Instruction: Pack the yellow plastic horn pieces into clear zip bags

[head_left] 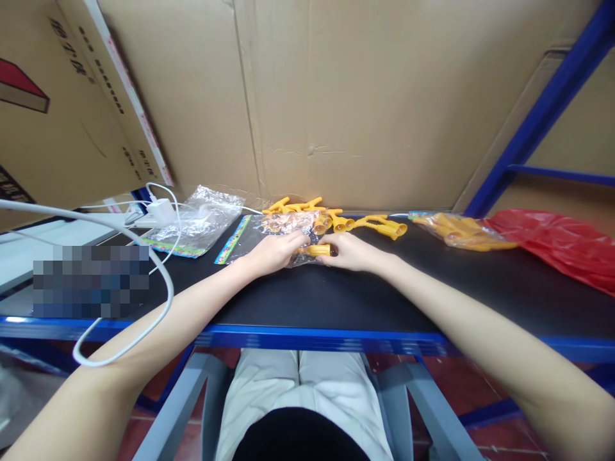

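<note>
Clutching clear bag [288, 225] with left hand [275, 252]; right hand [348, 251] grips yellow piece [319, 250], fingertips hidden.

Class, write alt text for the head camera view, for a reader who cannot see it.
Two bare hands meet over a black tabletop: the left hand grips a clear bag while the right hand holds a yellow plastic piece against it. More yellow pieces lie behind, a red bag to the right.

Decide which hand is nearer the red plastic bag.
Right. The right hand is left of the red plastic bag; the left hand lies farther left still.
</note>
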`<state>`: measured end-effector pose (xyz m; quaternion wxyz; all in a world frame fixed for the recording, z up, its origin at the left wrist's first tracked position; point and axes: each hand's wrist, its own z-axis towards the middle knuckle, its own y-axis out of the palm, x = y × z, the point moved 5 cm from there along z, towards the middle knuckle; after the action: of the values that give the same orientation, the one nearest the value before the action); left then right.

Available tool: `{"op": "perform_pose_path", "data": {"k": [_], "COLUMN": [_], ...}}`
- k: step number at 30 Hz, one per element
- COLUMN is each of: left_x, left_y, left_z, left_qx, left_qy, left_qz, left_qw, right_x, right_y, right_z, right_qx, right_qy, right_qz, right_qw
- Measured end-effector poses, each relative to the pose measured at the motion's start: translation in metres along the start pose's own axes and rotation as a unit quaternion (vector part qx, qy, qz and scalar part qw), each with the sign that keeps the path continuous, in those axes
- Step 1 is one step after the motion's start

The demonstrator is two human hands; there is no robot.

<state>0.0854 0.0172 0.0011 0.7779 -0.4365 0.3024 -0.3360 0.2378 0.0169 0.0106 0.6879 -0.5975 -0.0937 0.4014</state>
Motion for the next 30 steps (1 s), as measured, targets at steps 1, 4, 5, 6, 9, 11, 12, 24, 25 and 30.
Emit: {"op": "perform_pose_path", "data": {"k": [1,4,5,6,9,11,12,24,25,30], "left_x": [-0.002,-0.020,-0.031,-0.043,-0.083,-0.109,-0.121,-0.105,-0.103,-0.098], "left_y": [-0.002,-0.015,-0.021,-0.027,-0.039,-0.040,-0.037,-0.009,-0.005,0.008], "left_z": [0.001,0.001,-0.002,-0.007,-0.030,-0.047,-0.055,-0.042,-0.040,-0.033], "left_qx": [0.005,0.036,0.053,0.067,0.100,0.093,0.076,0.063,0.070,0.098], "left_qy": [-0.010,-0.104,-0.164,-0.231,-0.382,-0.442,-0.471,-0.481,-0.477,-0.456], "left_qz": [-0.003,0.006,0.017,0.030,0.051,0.035,0.013,-0.455,-0.469,-0.474], "left_qw": [1.000,0.994,0.985,0.970,0.917,0.891,0.879,0.746,0.740,0.747], "right_x": [0.000,0.004,0.005,0.006,0.003,-0.002,-0.004,0.000,-0.001,0.002], "right_y": [0.002,0.004,0.004,0.003,-0.001,-0.004,-0.005,-0.006,-0.008,-0.019], "right_z": [0.000,0.000,0.000,-0.001,-0.002,-0.003,-0.003,0.014,0.017,0.033], "right_qx": [-0.009,-0.003,0.007,0.019,0.055,0.065,0.064,0.073,0.071,0.043], "right_qy": [-0.006,-0.019,-0.021,-0.023,-0.027,-0.036,-0.045,-0.042,-0.032,0.006], "right_qz": [-0.011,-0.043,-0.056,-0.072,-0.115,-0.134,-0.138,-0.031,-0.027,0.070], "right_qw": [1.000,0.999,0.998,0.997,0.992,0.988,0.987,0.996,0.997,0.997]}}
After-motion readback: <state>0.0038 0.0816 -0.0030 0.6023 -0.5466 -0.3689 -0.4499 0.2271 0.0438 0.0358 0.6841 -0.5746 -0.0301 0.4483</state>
